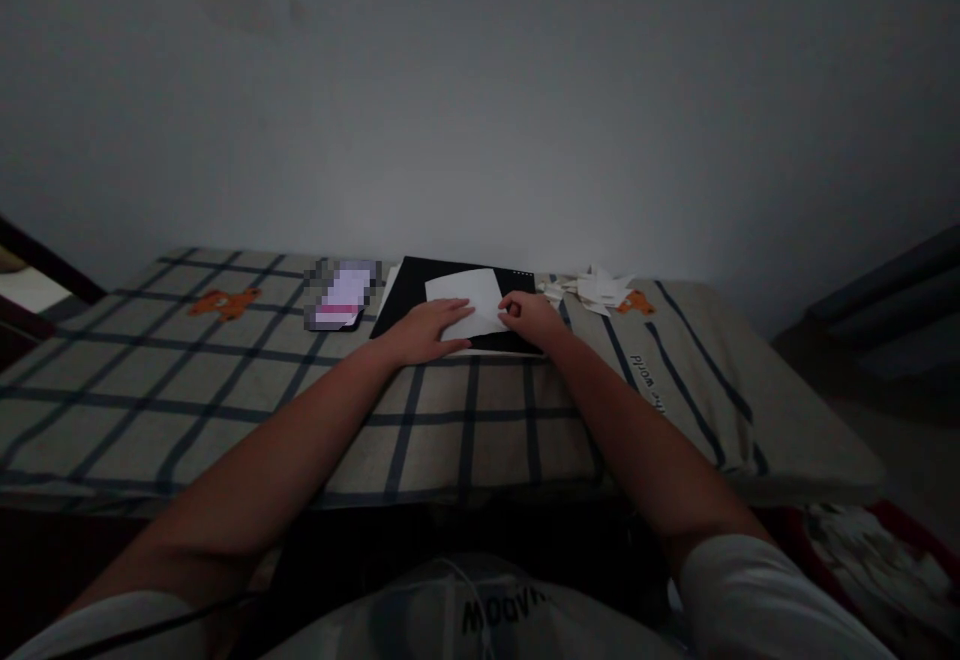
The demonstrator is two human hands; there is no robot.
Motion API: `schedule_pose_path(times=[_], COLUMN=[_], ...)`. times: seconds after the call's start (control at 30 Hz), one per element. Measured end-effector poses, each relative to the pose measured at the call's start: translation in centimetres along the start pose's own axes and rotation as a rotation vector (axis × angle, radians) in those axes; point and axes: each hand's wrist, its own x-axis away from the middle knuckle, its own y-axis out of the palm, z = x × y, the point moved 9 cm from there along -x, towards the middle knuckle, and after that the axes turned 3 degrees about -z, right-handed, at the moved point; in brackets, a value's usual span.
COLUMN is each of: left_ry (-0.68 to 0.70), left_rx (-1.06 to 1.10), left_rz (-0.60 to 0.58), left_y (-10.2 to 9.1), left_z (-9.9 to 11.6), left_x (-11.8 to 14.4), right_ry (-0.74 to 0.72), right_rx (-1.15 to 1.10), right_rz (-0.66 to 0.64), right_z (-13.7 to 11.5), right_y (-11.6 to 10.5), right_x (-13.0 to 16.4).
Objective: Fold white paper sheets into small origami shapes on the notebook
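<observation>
A white sheet of paper [466, 294] lies on a black board [411, 292] on a checked cloth. My left hand [424, 332] rests flat on the paper's lower left part, fingers spread and pressing it down. My right hand [529, 317] sits at the paper's right edge with the fingers curled, pinching or pressing that edge. Both forearms reach forward from the bottom of the view.
A phone [343, 297] with a lit screen lies left of the board. A pile of folded white paper pieces [592, 289] sits to the right, near an orange bear print [636, 302]. The checked cloth [225, 380] covers the surface against a plain wall.
</observation>
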Motion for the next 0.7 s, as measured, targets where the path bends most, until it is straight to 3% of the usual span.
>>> schedule_pose_path(times=[0.17,0.33,0.47,0.7], left_ry=[0.025,0.050,0.063,0.038], left_rx=[0.017,0.063,0.069,0.077], left_rz=[0.004,0.006,0.003,-0.017], left_y=[0.0,0.0,-0.1,-0.4], left_z=[-0.1,-0.3,-0.1,-0.1], left_x=[0.1,0.2,0.3,0.4], right_ry=[-0.211,-0.455,-0.426,-0.406], right_rx=[0.162,0.201,0.287,0.286], right_rz=[0.059,0.014,0.009,-0.173], right_z=[-1.9,-4.5,-4.7,-4.5], right_y=[-0.5,0.1,0.2,1.2], right_x=[0.3,1.7,2.0,2.1])
